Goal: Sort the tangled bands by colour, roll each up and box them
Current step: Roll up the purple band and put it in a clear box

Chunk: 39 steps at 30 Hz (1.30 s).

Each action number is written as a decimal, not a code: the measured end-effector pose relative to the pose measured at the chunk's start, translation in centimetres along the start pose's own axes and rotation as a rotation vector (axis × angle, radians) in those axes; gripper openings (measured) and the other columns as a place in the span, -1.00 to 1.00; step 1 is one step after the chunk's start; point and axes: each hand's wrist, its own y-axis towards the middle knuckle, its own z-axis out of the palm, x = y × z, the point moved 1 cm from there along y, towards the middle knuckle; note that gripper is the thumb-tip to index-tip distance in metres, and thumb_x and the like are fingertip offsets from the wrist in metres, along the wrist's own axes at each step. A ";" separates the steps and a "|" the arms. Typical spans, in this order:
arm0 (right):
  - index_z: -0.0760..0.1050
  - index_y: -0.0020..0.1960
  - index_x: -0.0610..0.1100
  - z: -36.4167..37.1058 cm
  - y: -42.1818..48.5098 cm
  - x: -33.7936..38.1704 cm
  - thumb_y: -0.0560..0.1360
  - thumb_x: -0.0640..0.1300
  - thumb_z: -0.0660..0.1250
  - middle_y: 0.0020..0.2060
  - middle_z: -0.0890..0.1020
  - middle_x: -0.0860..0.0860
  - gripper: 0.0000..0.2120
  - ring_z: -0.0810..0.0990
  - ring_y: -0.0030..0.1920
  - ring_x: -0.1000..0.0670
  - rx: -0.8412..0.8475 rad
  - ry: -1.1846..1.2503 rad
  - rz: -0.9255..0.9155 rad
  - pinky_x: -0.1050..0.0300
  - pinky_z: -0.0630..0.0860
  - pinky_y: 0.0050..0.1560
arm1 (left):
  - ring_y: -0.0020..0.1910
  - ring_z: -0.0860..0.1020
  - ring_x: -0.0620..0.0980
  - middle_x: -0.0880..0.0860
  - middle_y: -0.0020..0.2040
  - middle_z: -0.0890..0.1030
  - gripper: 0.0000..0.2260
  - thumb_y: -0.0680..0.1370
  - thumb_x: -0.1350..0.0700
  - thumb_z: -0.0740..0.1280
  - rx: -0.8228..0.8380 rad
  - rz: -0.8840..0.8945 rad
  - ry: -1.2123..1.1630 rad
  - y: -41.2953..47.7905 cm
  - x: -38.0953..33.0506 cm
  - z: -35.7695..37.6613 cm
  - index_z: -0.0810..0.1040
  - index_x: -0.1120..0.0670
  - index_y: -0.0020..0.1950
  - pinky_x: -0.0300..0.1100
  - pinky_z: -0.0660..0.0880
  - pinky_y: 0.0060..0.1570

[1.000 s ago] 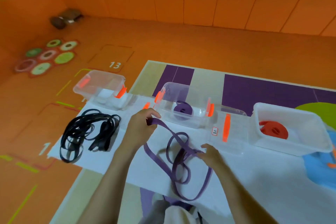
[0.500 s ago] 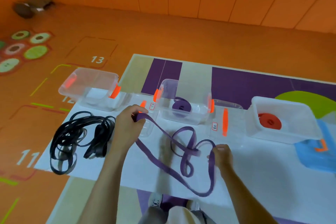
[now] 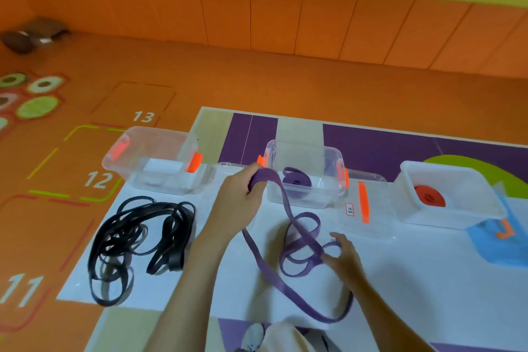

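Note:
A long purple band [image 3: 297,240] lies looped and tangled on the white sheet [image 3: 414,280]. My left hand [image 3: 237,203] grips one end of it, raised in front of the middle clear box [image 3: 331,157], which holds a rolled purple band [image 3: 295,180]. My right hand [image 3: 344,254] pinches the knotted loops lower right. A heap of black bands [image 3: 134,237] lies at the left. The right box [image 3: 463,208] holds a rolled red band [image 3: 430,196]. The left box [image 3: 143,160] has no band in it.
A clear lid with an orange latch [image 3: 364,203] lies between the middle and right boxes. Orange floor mat with numbers 11, 12, 13 [image 3: 144,116] spreads to the left. A padded orange wall [image 3: 285,17] runs behind. My knee [image 3: 274,337] shows at the bottom.
My right hand has shifted from the band's outer loop onto the knotted loops near the middle. The left hand still grips the band's end. The camera has tilted.

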 end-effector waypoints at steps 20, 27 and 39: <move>0.67 0.27 -0.02 -6.2 -8.9 23.5 0.58 -0.17 0.48 0.19 0.71 0.16 -0.73 0.65 0.25 0.11 -0.052 0.437 -0.638 0.25 0.58 0.22 | -0.09 0.65 0.21 0.06 -0.16 0.71 -0.88 0.57 -0.01 0.53 -0.051 -0.048 -0.365 0.5 0.6 -0.9 0.72 0.03 -0.05 0.19 0.60 0.03; 0.65 0.16 0.04 -5.5 -10.9 25.6 0.52 -0.18 0.54 -0.01 0.73 0.14 -0.74 0.74 -0.01 0.05 0.021 0.352 -0.607 0.29 0.62 0.03 | 0.06 0.55 -0.46 -0.31 -0.06 0.65 -0.84 0.54 0.01 0.55 -0.266 0.197 0.020 0.0 -0.2 -0.6 0.71 0.08 -0.04 -0.44 0.50 0.02; 0.64 0.19 0.01 -4.9 -12.4 27.2 0.62 -0.42 0.17 -0.03 0.77 -0.03 -0.57 0.79 -0.03 -0.05 0.137 0.586 -0.438 0.15 0.69 0.09 | -0.04 0.67 -0.21 -0.31 -0.06 0.72 -0.83 0.55 0.02 0.54 -0.196 0.096 -0.092 -1.5 0.6 -1.6 0.72 -0.16 0.13 -0.28 0.59 -0.04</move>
